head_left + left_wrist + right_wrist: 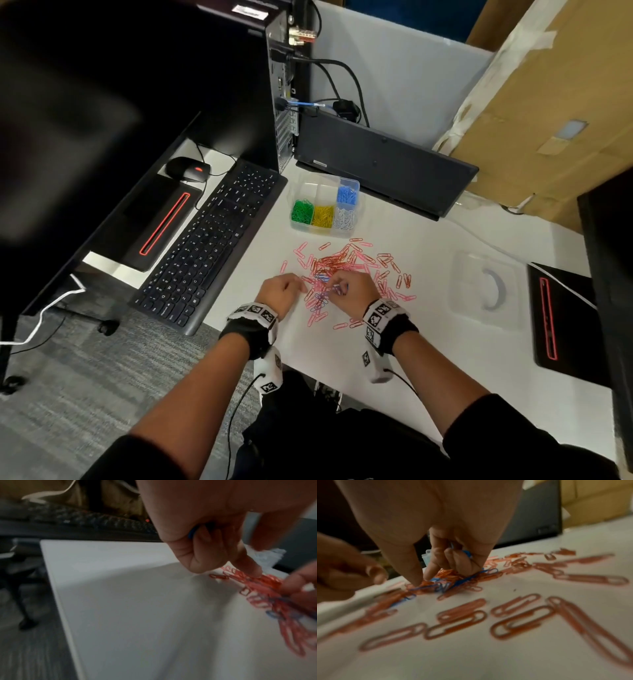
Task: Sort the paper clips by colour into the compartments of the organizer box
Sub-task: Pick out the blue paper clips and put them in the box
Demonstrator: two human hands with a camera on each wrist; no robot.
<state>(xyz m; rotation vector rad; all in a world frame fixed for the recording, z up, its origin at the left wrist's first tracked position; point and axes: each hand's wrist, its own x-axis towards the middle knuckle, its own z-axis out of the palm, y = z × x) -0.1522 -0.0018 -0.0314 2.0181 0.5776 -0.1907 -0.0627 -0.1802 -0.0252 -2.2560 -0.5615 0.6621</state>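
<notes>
Head view: organizer box [349,182] sits upper centre, above the loose pile [346,270] on the white desk [445,342]. Green, yellow, white and blue compartments are filled; the pile is mostly pink and orange with a few blue clips [322,277]. Left hand [282,291] is at the pile's left edge, right hand [349,286] on its lower middle, so the right is nearer the blues.

Left wrist view: left hand [214,536] has fingers curled with something blue tucked in the palm, probably clips. One finger touches the pile's edge at right of frame.

Right wrist view: right hand [447,545] clutches blue clips [466,553] in curled fingers, with thumb and index reaching down. More blues lie directly below the fingertips, long axes running left-right, tangled under orange ones.
</notes>
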